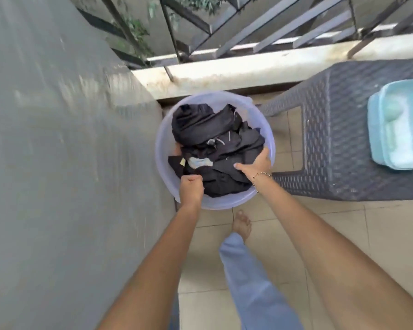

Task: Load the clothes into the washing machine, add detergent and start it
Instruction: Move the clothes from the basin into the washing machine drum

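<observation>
A pale lilac plastic basin (227, 202) stands on the tiled floor against the grey wall. It holds a heap of black clothes (208, 129) with a small light patch among them. My left hand (191, 186) is closed in a fist on the dark cloth at the basin's near left rim. My right hand (255, 164), with a bead bracelet at the wrist, grips the heap from the right side, thumb on top of the cloth. No washing machine is in view.
A dark woven plastic table (332, 139) stands right of the basin, with a light blue tub (396, 125) of white powder on it. A grey wall (57, 163) fills the left. A low ledge and railing (224, 75) run beyond. My bare foot (242, 225) is on the tiles.
</observation>
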Available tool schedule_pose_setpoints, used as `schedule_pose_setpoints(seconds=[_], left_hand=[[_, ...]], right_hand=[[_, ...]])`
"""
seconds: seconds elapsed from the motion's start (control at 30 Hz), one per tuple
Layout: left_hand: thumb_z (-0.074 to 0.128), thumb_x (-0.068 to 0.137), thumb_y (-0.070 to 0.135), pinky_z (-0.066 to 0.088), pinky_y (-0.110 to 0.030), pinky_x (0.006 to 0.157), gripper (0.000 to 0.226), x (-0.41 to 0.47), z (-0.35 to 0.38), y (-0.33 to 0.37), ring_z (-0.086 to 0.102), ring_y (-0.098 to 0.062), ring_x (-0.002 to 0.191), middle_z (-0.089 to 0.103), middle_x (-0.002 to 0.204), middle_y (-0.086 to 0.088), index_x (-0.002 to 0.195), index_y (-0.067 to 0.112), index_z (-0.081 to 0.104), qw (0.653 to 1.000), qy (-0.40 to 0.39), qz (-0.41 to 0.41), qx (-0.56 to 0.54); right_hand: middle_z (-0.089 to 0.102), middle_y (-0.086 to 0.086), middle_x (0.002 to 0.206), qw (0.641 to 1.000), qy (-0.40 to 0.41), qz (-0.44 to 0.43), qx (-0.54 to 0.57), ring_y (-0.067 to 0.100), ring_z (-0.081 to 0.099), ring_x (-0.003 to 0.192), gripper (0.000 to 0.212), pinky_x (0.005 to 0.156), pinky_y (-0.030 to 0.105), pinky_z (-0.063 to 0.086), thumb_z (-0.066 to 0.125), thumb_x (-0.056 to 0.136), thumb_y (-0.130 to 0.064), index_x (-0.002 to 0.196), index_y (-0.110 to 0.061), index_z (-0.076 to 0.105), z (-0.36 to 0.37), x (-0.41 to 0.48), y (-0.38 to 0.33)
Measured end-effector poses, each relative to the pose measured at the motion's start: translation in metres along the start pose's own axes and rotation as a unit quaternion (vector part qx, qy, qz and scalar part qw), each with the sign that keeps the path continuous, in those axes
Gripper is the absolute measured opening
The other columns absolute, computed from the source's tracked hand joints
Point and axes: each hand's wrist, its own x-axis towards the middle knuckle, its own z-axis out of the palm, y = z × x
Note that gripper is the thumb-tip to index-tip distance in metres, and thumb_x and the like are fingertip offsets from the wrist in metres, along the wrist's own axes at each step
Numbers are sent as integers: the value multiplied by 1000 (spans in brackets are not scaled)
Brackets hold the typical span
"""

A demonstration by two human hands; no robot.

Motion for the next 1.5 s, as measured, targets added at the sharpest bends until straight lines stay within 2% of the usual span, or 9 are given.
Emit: schedule_pose_setpoints(seconds=[0.17,0.37,0.53,0.73,0.93,1.03,1.17,1.3,1.5], left_hand=[[48,90,58,49,-46,96,39,0,8,-3,57,-19,107,53,114,6,112,26,48,991,-101,-77,-41],[52,81,68,41,-45,103,69,4,20,19,50,-21,122,49,138,-1,137,29,42,991,-129,-11,-29],[43,99,22,41,-35,93,36,30,15,43,45,-25,123,45,135,-9,135,17,45,932,83,241,257],[55,93,16,34,-31,106,40,72,22,47,47,-27,127,55,133,-12,133,13,51,909,-87,145,381],[72,83,27,30,-42,115,98,66,64,31,36,-30,138,34,152,-10,152,11,5,968,-132,91,193],[67,86,28,39,-40,104,82,69,69,34,46,-35,130,46,141,-17,148,7,17,927,-80,112,348],[50,91,34,42,-33,79,33,49,56,48,57,-34,107,63,113,-11,111,9,60,891,-38,153,425],[43,85,24,32,-31,60,22,12,28,50,46,-21,66,49,66,0,69,12,53,968,45,111,221],[46,60,19,14,-33,58,26,-21,-23,65,18,-16,61,22,60,6,50,26,23,994,43,26,-102]], right_hand=[[64,11,108,997,40,-49,33,30,59,100,35,81,31,46,61,82,-14,116,-12,52,0,-19,1],[62,-1,77,978,61,-171,103,12,57,68,9,66,20,46,58,80,-11,88,-12,55,10,-68,10],[57,-3,79,948,83,-32,305,12,51,62,17,60,23,46,51,82,-12,97,-15,59,8,-65,20],[67,5,107,938,124,10,325,29,68,89,41,84,46,54,50,81,-31,120,-17,50,2,-46,18],[65,-1,88,945,166,-6,280,21,59,79,21,79,38,53,50,86,-20,103,-14,61,-1,-34,16],[63,-4,82,954,141,-11,263,28,59,85,21,82,41,52,50,85,-21,103,-18,60,-2,-28,18],[60,-8,77,959,117,-9,257,2,59,65,31,64,4,46,53,89,-21,118,-13,54,-9,-27,17],[65,-7,81,971,32,6,238,22,66,88,65,89,45,52,59,68,-59,122,-28,41,-10,-28,14],[63,6,101,977,105,-45,180,23,57,94,61,87,38,45,59,84,-45,130,-15,33,-12,-56,-3]])
